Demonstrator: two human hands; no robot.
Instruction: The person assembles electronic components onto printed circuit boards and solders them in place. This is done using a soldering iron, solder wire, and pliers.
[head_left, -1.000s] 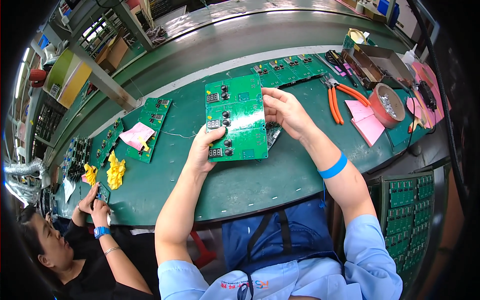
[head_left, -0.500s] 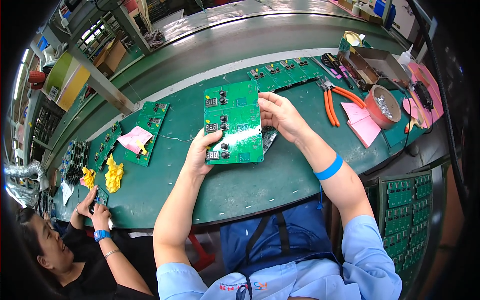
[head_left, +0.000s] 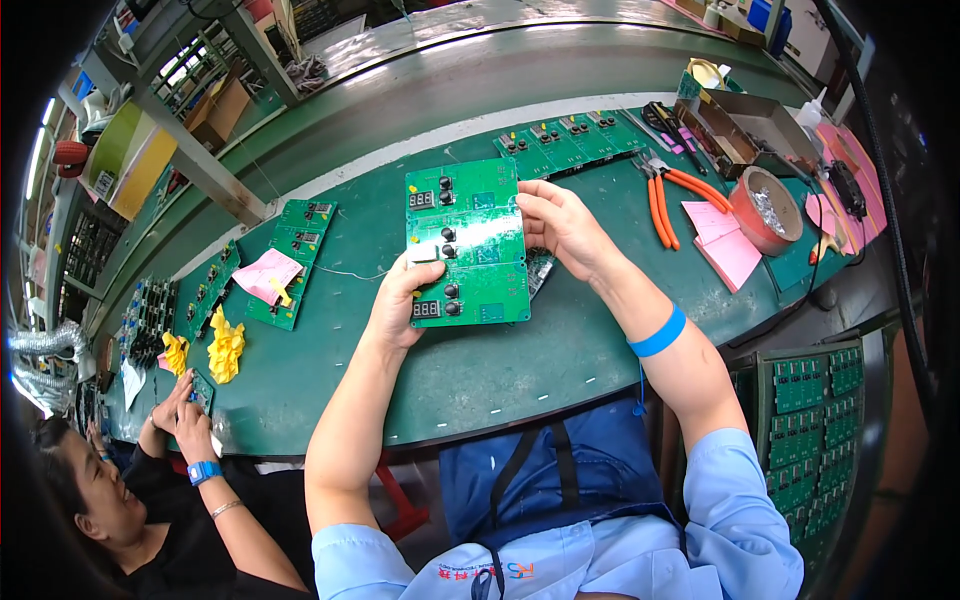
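A green circuit board panel [head_left: 480, 285] is held up over the bench between my two hands. It carries digit displays, black round buttons and small yellow parts down its left side. My left hand [head_left: 398, 300] grips the lower left edge, thumb lying on the face by the middle display. At the upper right edge, my right hand [head_left: 562, 225] pinches the board between thumb and fingers; some fingertips are hidden behind it. Part of another dark, component-covered piece [head_left: 541, 268] shows behind the panel near my right fingers. Light glares across the panel's middle.
Joined boards [head_left: 570, 145] lie at the back of the green bench [head_left: 480, 385]. Orange-handled pliers [head_left: 660, 205], pink paper [head_left: 725, 250] and a round tub [head_left: 766, 213] are to the right. A co-worker's hands [head_left: 185, 415] work at the left, near yellow crumpled pieces [head_left: 226, 345].
The panel has tilted slightly in my hands, and the glare has moved up to its middle section. Both hands keep their hold. The co-worker's hands shifted a little.
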